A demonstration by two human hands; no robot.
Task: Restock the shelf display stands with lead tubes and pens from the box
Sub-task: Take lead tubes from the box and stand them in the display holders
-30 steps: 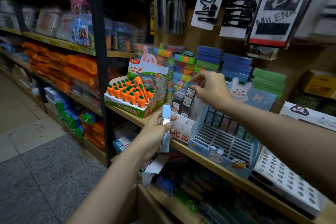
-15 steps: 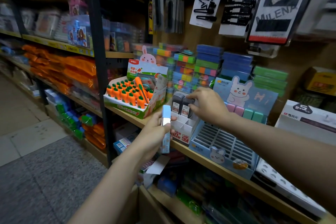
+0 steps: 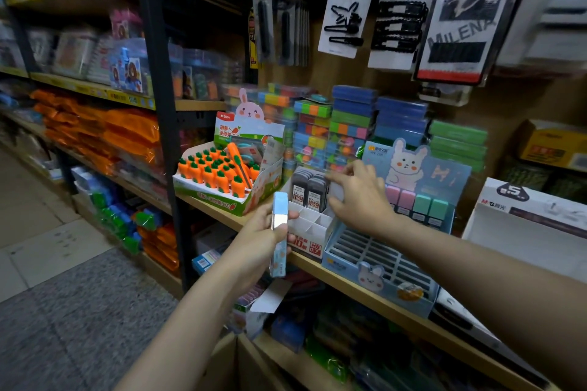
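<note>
The right hand (image 3: 359,197) is drawing back from the tubes (image 3: 309,189), fingers loose (empty); the left hand (image 3: 263,240) is gripping an upright box (image 3: 279,232), pointing twelve o'clock.

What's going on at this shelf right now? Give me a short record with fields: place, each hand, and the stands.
Place: stationery shop aisle, wooden shelf
Left hand: grips a slim pale blue box, held upright in front of the shelf
Right hand: fingers relaxed, holding nothing, beside the lead tubes
White stand: dark lead tubes in the back row, front compartments bare
Blue rabbit stand: pink and green items at the back, front slots bare
Carrot display: left of the white stand
</note>
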